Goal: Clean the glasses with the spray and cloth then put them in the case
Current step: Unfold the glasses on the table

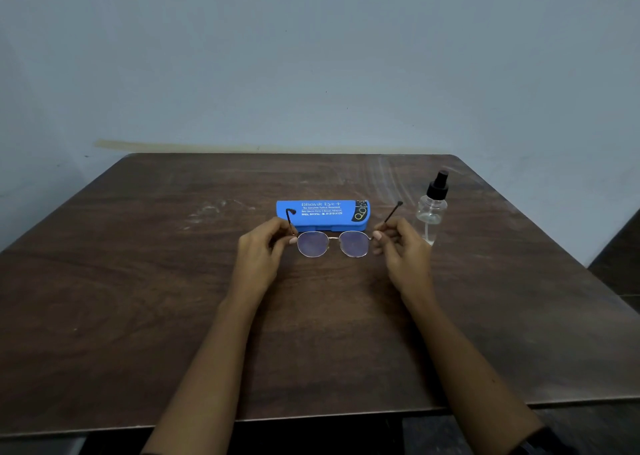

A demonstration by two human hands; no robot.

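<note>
Two bare hands hold a pair of glasses [332, 243] over the middle of a brown wooden bench [138, 298]. The left hand [263, 252] pinches the left arm of the glasses close to the lens. The right hand [401, 246] pinches the right arm the same way. The fingers [378, 235] on both hands are closed narrow on the thin arms. The two arms of the glasses are spread open and point away, toward the far side. The round lenses face the person and look a bit purple.

Just behind the glasses lies a blue case [322, 215]. It is shut and has white writing on its lid. The left arm tip of the glasses shows in front of the case.

To the right stands a small clear spray bottle [432, 208] with a black top. It stands upright, just beside the right hand, and the hand covers part of its bottom.

A pale blue wall [311, 56] rises behind the far edge of the bench.
</note>
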